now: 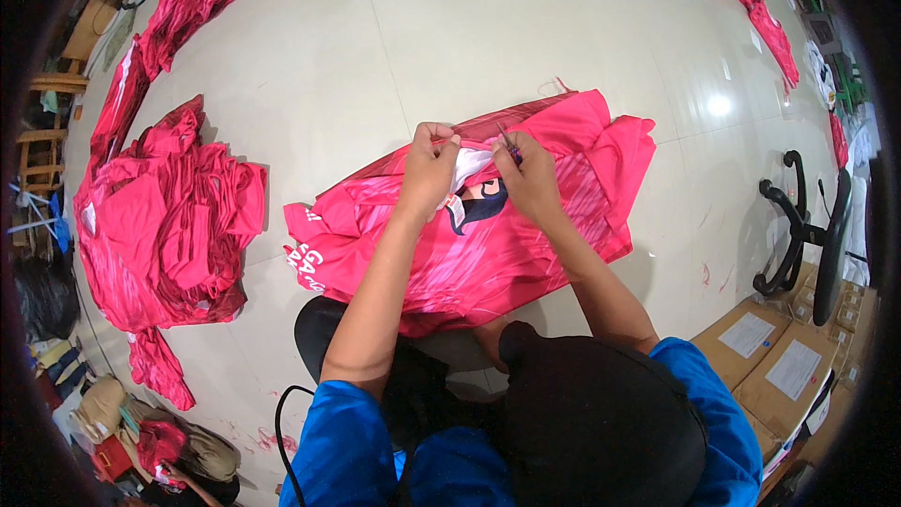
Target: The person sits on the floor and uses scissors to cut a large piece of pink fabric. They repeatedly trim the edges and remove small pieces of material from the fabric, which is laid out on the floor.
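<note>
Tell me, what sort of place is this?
Probably a small clothes workshop, though I can't be sure. There's a heap of pink clothes, a pink shirt under the person's hands with small scissors in the right hand, and cardboard boxes.

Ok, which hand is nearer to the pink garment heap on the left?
Left. The left hand, pinching a pink garment, is to the right of the heap; the right hand, with a small cutting tool, is farther right.
</note>
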`<move>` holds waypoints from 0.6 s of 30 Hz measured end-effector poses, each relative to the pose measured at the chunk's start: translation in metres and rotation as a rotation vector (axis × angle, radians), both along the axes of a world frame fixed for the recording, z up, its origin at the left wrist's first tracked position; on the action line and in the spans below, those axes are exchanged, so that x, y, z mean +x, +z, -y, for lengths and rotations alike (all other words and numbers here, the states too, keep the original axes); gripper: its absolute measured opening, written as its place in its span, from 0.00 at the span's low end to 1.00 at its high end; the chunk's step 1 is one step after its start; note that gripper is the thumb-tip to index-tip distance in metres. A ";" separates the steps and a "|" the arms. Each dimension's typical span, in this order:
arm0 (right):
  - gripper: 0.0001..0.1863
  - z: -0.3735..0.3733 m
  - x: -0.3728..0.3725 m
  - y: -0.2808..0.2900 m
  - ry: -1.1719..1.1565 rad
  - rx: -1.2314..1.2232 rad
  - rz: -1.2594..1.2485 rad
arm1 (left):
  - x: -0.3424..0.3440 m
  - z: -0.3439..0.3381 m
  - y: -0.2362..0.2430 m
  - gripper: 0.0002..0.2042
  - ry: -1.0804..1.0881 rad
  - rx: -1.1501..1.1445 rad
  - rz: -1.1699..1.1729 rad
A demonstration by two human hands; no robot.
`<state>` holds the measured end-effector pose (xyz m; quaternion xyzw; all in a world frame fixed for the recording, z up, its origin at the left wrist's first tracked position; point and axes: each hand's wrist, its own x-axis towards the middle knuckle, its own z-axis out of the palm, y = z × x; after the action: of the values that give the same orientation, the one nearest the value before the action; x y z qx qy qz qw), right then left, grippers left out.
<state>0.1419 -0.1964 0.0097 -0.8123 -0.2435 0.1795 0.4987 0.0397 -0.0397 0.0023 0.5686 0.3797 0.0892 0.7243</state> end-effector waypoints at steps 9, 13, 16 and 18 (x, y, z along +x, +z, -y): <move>0.10 -0.001 0.007 -0.009 -0.035 0.022 0.074 | -0.013 -0.001 0.020 0.10 -0.210 -0.174 0.168; 0.10 0.002 0.005 -0.011 -0.011 0.015 0.005 | -0.017 0.000 0.021 0.10 -0.315 0.129 0.083; 0.10 0.002 0.003 -0.008 -0.017 0.036 -0.023 | -0.017 0.001 0.019 0.10 -0.326 0.506 0.056; 0.10 0.001 0.002 -0.005 -0.015 0.044 -0.032 | -0.017 0.003 0.021 0.10 -0.334 0.572 0.026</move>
<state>0.1439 -0.1978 0.0044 -0.8000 -0.2333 0.1835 0.5215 0.0227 -0.0423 0.0232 0.8023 0.2316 0.0793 0.5445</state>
